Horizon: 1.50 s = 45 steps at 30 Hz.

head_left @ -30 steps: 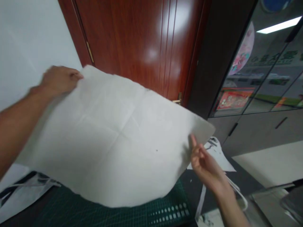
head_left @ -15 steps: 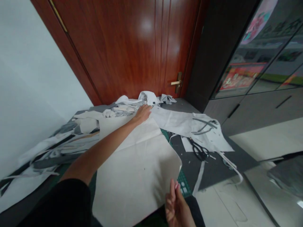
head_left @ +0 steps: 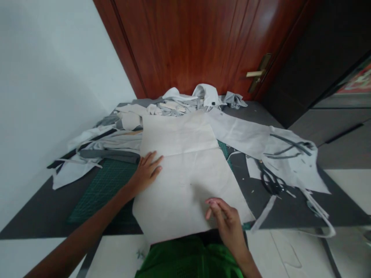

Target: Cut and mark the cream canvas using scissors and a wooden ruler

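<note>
A large cream cloth piece (head_left: 185, 170) lies spread over the table, with a crease across its upper part and its lower edge at the table's front. My left hand (head_left: 147, 172) rests on its left side, fingers spread and holding nothing. Over the lower right part my right hand (head_left: 226, 216) is closed in a pinch, casting a shadow on the cloth. Something pinkish shows at its fingertips, too small to make out. Beneath the cloth, a green cutting mat (head_left: 107, 189) sticks out on the left.
Black scissors (head_left: 271, 181) lie to the right, beside white cloth (head_left: 292, 166) with dark strips on it. Cloth scraps (head_left: 176, 106) are heaped at the back, and folded cloths (head_left: 116, 144) lie at left. A wooden door (head_left: 188, 46) stands behind the table.
My left hand has come back from the cloth's far edge to its left side. My right hand has moved from the lower right edge onto the cloth. The view has shifted.
</note>
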Motion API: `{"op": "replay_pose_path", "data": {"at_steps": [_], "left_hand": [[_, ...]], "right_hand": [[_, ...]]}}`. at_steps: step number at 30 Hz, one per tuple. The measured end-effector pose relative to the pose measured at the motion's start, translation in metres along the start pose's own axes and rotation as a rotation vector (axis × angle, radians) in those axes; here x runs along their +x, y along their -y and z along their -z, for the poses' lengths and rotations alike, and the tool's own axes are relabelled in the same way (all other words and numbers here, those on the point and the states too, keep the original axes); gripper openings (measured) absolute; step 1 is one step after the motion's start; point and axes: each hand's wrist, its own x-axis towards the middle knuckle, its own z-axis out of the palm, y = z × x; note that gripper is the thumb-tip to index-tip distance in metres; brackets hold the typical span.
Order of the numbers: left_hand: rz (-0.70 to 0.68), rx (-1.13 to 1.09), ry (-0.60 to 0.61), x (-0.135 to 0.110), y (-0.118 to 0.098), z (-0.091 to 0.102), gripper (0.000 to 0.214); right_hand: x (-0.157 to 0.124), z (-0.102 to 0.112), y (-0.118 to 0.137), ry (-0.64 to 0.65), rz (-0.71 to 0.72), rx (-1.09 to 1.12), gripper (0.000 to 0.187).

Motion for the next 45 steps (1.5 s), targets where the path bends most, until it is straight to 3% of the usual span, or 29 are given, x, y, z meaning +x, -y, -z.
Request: {"op": "replay_pose_path", "data": {"at_steps": [3, 5, 8, 14, 20, 22, 24, 27, 28, 30, 31, 33, 35, 37, 40, 43, 45], "left_hand": [[-0.005, -0.027, 0.012, 0.008, -0.007, -0.009, 0.053], [-0.038, -0.045, 0.019, 0.018, -0.016, -0.012, 0.052], [-0.099, -0.073, 0.026, 0.036, -0.025, -0.014, 0.05], [-0.208, -0.139, 0.011, 0.078, -0.034, -0.019, 0.05], [-0.246, -0.213, -0.035, 0.111, -0.044, -0.019, 0.043], [-0.264, -0.239, -0.039, 0.104, -0.043, -0.009, 0.041], [-0.31, -0.265, -0.03, 0.079, -0.043, 0.005, 0.045], [-0.387, -0.289, 0.01, 0.01, -0.054, 0.027, 0.041], [-0.403, -0.291, 0.026, -0.018, -0.061, 0.031, 0.048], [-0.431, -0.268, 0.077, -0.073, -0.08, 0.035, 0.085], [-0.453, -0.233, 0.097, -0.096, -0.089, 0.035, 0.09], [-0.448, -0.142, 0.095, -0.131, -0.105, 0.029, 0.083], [-0.417, -0.093, 0.082, -0.148, -0.111, 0.022, 0.087], [-0.404, -0.093, 0.051, -0.15, -0.106, 0.017, 0.089], [-0.389, -0.159, 0.033, -0.13, -0.091, 0.024, 0.079], [-0.231, -0.191, 0.07, -0.085, -0.081, 0.058, 0.056], [-0.074, -0.133, 0.0, -0.044, -0.08, 0.093, 0.038]], "right_hand": [[0.022, 0.001, -0.008, 0.141, 0.143, -0.122, 0.035], [0.029, 0.005, -0.015, 0.17, 0.126, -0.146, 0.037], [0.032, 0.012, -0.02, 0.111, 0.054, -0.163, 0.044], [0.04, 0.019, -0.018, 0.056, 0.043, -0.226, 0.049], [0.054, 0.023, -0.019, -0.068, -0.048, -0.207, 0.051], [0.054, 0.023, -0.018, -0.053, -0.047, -0.209, 0.052], [0.053, 0.023, -0.016, -0.036, -0.038, -0.206, 0.052], [0.049, 0.024, -0.016, -0.023, -0.024, -0.206, 0.049], [0.048, 0.024, -0.016, -0.017, -0.02, -0.212, 0.048], [0.046, 0.023, -0.017, 0.003, -0.01, -0.216, 0.047], [0.045, 0.021, -0.017, 0.01, -0.005, -0.208, 0.046], [0.04, 0.017, -0.015, 0.016, 0.004, -0.163, 0.044], [0.03, 0.012, -0.007, 0.077, 0.014, -0.1, 0.04], [0.018, 0.009, 0.007, 0.258, 0.05, -0.047, 0.034], [-0.005, 0.006, 0.036, 0.597, 0.179, -0.018, 0.028], [-0.024, -0.001, 0.062, 0.782, 0.29, -0.01, 0.024], [-0.027, -0.01, 0.071, 0.85, 0.344, -0.022, 0.022]]}}
